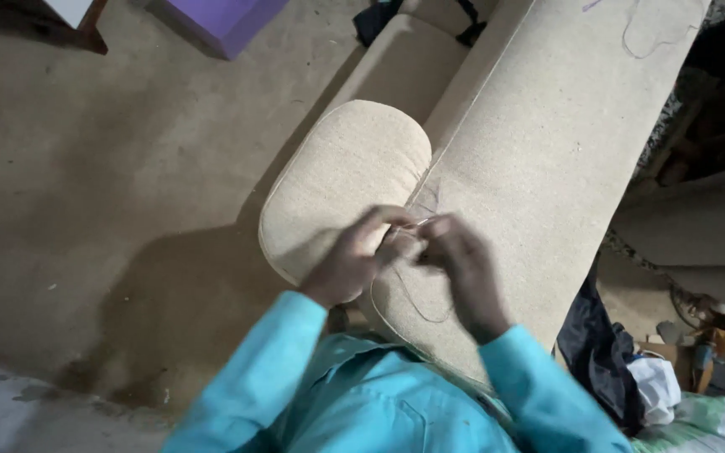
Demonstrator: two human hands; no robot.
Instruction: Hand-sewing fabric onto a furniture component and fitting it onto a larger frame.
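Sofa armrest (346, 180) as ref: open concrete floor (111, 193) to its left, free to pass. Right of it, sofa back (547, 134) blocks. Far right past that, clutter pile (681, 369) crowds the way.

Both hands are blurry. The left hand (354, 256) and right hand (461, 267) hide whatever their fingertips pinch. The thin thread (417, 306) is too fine to follow. At one o'clock, the sofa (539, 134) runs off the top edge. At four o'clock, a heap of clutter (698, 369) is too dark to tell.
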